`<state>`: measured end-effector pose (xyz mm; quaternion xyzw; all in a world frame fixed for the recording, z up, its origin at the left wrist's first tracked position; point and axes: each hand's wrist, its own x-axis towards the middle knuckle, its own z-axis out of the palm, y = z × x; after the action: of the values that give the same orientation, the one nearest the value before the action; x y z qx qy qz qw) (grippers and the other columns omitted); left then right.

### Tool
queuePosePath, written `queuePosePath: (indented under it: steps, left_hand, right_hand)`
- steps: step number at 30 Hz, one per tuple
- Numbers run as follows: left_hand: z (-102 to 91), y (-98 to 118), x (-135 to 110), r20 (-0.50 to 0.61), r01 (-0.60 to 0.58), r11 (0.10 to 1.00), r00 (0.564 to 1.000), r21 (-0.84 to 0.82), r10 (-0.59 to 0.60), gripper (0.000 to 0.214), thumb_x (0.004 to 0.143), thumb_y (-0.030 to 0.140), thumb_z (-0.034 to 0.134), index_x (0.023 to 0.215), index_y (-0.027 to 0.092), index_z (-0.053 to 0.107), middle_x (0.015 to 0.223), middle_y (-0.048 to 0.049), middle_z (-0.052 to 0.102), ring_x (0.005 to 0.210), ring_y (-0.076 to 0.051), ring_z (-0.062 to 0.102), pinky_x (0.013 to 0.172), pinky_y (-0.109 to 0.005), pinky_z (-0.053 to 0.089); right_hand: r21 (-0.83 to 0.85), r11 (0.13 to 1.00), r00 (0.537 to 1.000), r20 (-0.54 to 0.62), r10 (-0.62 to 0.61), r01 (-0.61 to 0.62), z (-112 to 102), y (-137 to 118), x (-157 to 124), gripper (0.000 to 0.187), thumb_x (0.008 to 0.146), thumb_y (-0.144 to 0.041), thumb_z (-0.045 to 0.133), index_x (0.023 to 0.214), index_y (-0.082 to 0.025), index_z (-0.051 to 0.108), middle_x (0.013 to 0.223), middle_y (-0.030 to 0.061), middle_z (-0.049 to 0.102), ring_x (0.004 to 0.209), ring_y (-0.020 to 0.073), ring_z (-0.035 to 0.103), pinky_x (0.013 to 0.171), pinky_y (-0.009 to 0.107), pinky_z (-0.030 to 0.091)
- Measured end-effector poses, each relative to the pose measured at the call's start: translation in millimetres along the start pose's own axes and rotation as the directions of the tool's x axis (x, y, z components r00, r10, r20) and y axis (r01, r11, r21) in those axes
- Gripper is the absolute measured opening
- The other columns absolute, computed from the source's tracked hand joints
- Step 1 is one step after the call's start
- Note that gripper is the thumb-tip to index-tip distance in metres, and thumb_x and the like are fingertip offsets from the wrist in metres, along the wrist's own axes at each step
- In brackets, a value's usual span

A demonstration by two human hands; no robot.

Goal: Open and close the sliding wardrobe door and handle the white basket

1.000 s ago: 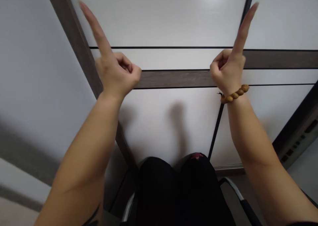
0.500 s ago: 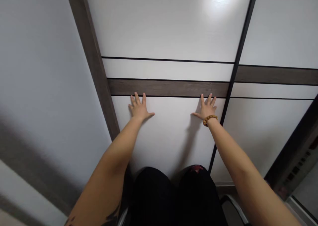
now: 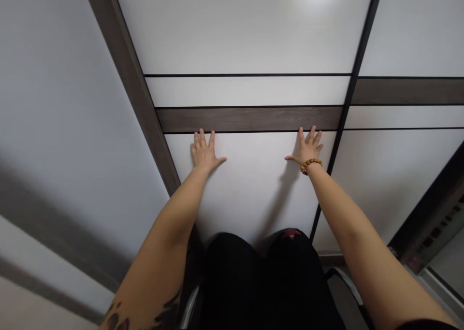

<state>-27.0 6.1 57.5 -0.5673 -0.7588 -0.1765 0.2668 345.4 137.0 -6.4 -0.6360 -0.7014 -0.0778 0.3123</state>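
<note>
A white wardrobe door panel [image 3: 250, 190] with black trim lines and a brown wood-look strip [image 3: 250, 120] stands in front of me. My left hand [image 3: 205, 153] lies flat against the white panel with fingers spread, its fingertips at the lower edge of the strip. To the right, my right hand [image 3: 307, 149] rests the same way, fingers apart, near the dark vertical door frame [image 3: 348, 103]. A brown bead bracelet [image 3: 311, 165] circles my right wrist. Neither hand holds anything.
Below are my knees in black trousers [image 3: 235, 277], with curved metal chair arms [image 3: 350, 286] on both sides. A plain grey-white wall [image 3: 65, 103] is on the left. Another white door panel [image 3: 409, 175] with a matching strip is on the right.
The view has tilted slightly, so the panel lines look more level and sit higher. Both hands remain spread on the panel in about the same place.
</note>
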Motion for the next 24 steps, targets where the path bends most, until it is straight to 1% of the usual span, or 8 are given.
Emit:
queuePosePath:
  steps: [4,8,11,14,17,19,22,24]
  left_hand:
    - [5.4,-23,-14,-0.034,0.055,0.998,0.998,-0.031,-0.056,0.119,0.081,0.064,0.078,0.172,0.019,0.015,0.179,-0.0212,-0.001,0.165,-0.042,0.001,0.130,-0.060,0.016]
    - [12.9,-49,-27,0.003,0.126,0.992,0.992,-0.021,-0.126,0.119,0.082,0.070,0.073,0.172,0.017,0.015,0.179,-0.0211,-0.001,0.165,-0.043,-0.002,0.129,-0.064,0.013]
    - [17.8,-59,-33,0.030,0.137,0.990,0.990,0.028,-0.138,0.119,0.082,0.070,0.072,0.172,0.019,0.012,0.180,-0.0191,-0.002,0.165,-0.044,-0.003,0.129,-0.066,0.013]
    - [22.4,-62,-35,0.052,0.120,0.992,0.991,0.040,-0.122,0.121,0.082,0.069,0.074,0.173,0.022,0.009,0.180,-0.0177,-0.003,0.165,-0.044,-0.001,0.129,-0.066,0.014]
    - [26.5,-59,-35,0.056,0.112,0.994,0.992,0.012,-0.113,0.122,0.082,0.069,0.074,0.173,0.024,0.007,0.180,-0.0162,-0.004,0.165,-0.044,-0.002,0.128,-0.067,0.016]
    - [28.3,-56,-35,0.057,0.111,0.994,0.992,-0.010,-0.110,0.123,0.082,0.068,0.075,0.173,0.024,0.006,0.180,-0.0161,-0.005,0.164,-0.045,-0.004,0.128,-0.069,0.016]
    - [29.4,-52,-36,0.051,0.112,0.993,0.993,-0.028,-0.110,0.122,0.081,0.068,0.077,0.173,0.025,0.008,0.180,-0.0168,-0.003,0.164,-0.045,-0.003,0.127,-0.071,0.015]
    - [29.7,-50,-38,0.048,0.113,0.993,0.993,-0.030,-0.112,0.122,0.081,0.067,0.077,0.173,0.025,0.009,0.180,-0.0166,-0.002,0.164,-0.045,-0.002,0.127,-0.071,0.015]
  right_hand:
    - [-0.029,1.000,1.000,-0.025,-0.008,0.007,3,10,0,0.153,0.063,-0.088,0.078,0.170,-0.030,-0.014,0.170,0.0204,-0.038,0.157,0.0554,-0.018,0.116,0.082,0.021]
    - [-0.031,0.999,0.998,-0.055,-0.012,0.011,4,23,0,0.156,0.060,-0.089,0.079,0.170,-0.029,-0.014,0.170,0.0217,-0.037,0.157,0.0563,-0.016,0.116,0.081,0.022]
    - [0.003,1.000,0.998,-0.056,-0.003,0.004,3,30,0,0.159,0.057,-0.093,0.077,0.171,-0.027,-0.012,0.171,0.0234,-0.032,0.157,0.0571,-0.013,0.115,0.082,0.023]
    - [0.038,0.999,0.998,-0.052,0.021,-0.019,-3,33,-1,0.159,0.056,-0.096,0.074,0.171,-0.025,-0.009,0.172,0.0250,-0.027,0.157,0.0582,-0.011,0.115,0.081,0.025]
    - [0.075,0.994,0.997,-0.018,0.081,-0.079,-9,34,-4,0.157,0.057,-0.095,0.073,0.171,-0.024,-0.008,0.173,0.0244,-0.025,0.158,0.0571,-0.009,0.117,0.077,0.027]
    - [0.093,0.990,0.995,-0.011,0.104,-0.103,-10,33,-10,0.154,0.060,-0.095,0.071,0.172,-0.023,-0.007,0.174,0.0256,-0.023,0.159,0.0568,-0.006,0.118,0.076,0.024]
    - [0.096,0.992,0.993,-0.084,0.086,-0.077,0,25,-26,0.145,0.069,-0.093,0.066,0.172,-0.016,-0.003,0.173,0.0314,-0.017,0.158,0.0569,-0.002,0.120,0.076,0.017]
    - [0.081,0.997,0.988,-0.152,0.016,-0.004,13,11,-40,0.137,0.075,-0.087,0.067,0.171,-0.014,0.001,0.173,0.0318,-0.014,0.159,0.0542,0.000,0.121,0.074,0.016]
